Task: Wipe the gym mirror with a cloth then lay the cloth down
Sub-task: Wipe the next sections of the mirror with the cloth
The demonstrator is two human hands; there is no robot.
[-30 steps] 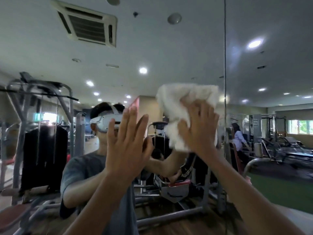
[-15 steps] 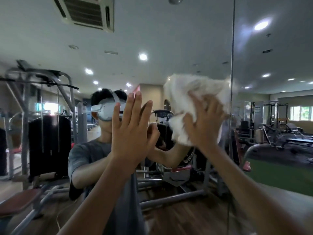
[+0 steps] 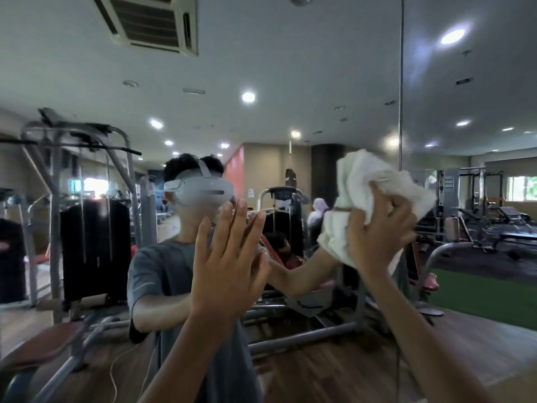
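The gym mirror fills the whole view and reflects me and the room behind. My right hand presses a bunched white cloth against the glass, just left of a vertical seam between mirror panels. The cloth spills out above and to the left of my fingers. My left hand lies flat on the mirror with fingers spread, holding nothing, lower and to the left of the cloth.
Reflected in the glass are weight machines at left, benches and racks at right, a seated person in the distance, a wooden floor and a green mat. A ceiling air-conditioning vent shows at the top.
My right hand has swept the cloth rightward along the glass toward the panel seam. The view tilted down a little. My left hand stays flat on the mirror.
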